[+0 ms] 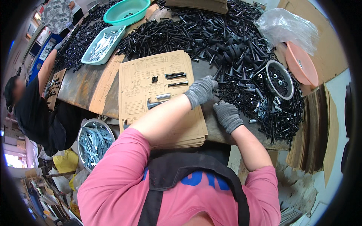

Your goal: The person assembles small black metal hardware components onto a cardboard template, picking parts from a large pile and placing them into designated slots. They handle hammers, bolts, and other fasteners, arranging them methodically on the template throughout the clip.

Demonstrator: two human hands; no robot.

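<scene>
My left hand (201, 90), in a grey knit glove, reaches across a stack of printed brown cardboard sheets (147, 81) to the edge of a big heap of black screws and bolts (211, 35). Its fingers are curled among the black parts; what they hold is hidden. My right hand (227, 115), also gloved, rests just below it at the heap's near edge, fingers bent on small black pieces. On the top sheet lie two black bolts (175, 75), a small black piece (154, 79) and a silver bolt (163, 96).
A round metal bowl (288, 81) of nuts sits in the heap at right, beside a pink bowl (301, 64) and a plastic bag (286, 26). Light blue tray (103, 44) and teal bowl (126, 11) stand far left. A pan (94, 141) of silver parts is below the table. Another person (36, 109) works at left.
</scene>
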